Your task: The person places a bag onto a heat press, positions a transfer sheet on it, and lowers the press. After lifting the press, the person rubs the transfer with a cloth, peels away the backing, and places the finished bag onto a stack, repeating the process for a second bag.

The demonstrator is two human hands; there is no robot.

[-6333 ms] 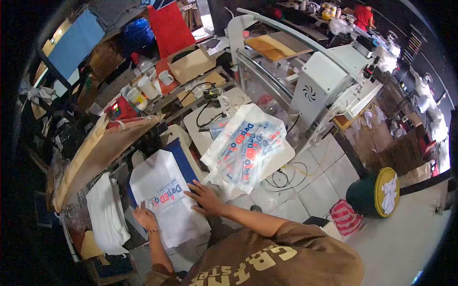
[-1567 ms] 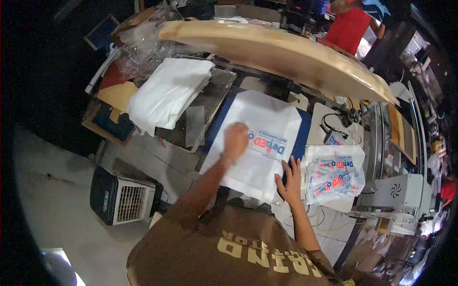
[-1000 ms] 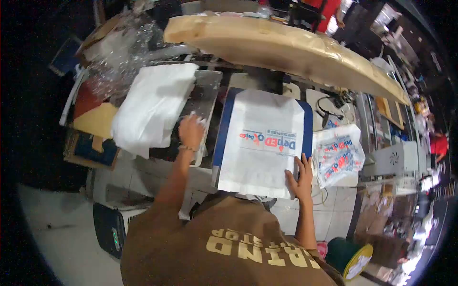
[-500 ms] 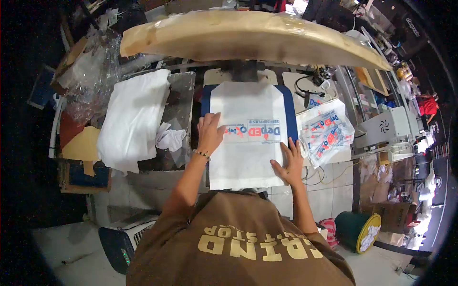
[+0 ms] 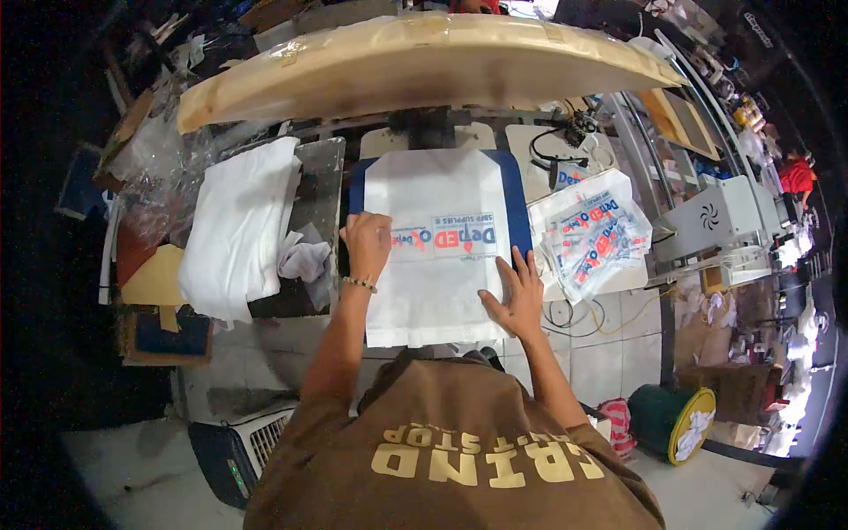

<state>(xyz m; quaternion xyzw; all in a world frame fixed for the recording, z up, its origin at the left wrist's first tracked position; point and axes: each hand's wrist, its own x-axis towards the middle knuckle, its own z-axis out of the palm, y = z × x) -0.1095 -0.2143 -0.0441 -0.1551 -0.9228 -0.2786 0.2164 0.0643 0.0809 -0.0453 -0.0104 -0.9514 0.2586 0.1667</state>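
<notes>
A white bag (image 5: 430, 199) printed "DepEd" lies flat on a blue platen (image 5: 516, 199) under a raised tan press plate (image 5: 415, 62). A clear film covers the print. My left hand (image 5: 367, 244) rests flat on the bag's left side, fingers on the film's edge. At the bag's lower right edge my right hand (image 5: 515, 298) presses down, fingers spread. Neither hand grips anything.
A stack of white bags (image 5: 237, 225) and a crumpled white cloth (image 5: 302, 260) lie on the left board. Printed transfer sheets (image 5: 587, 234) sit on the right. A white machine with a fan grille (image 5: 717, 223) stands far right. A green bin (image 5: 676, 422) is on the floor.
My left hand left the cloth on the left board and came onto the bag. The clear film now lies over the print. My right hand slid slightly inward on the bag.
</notes>
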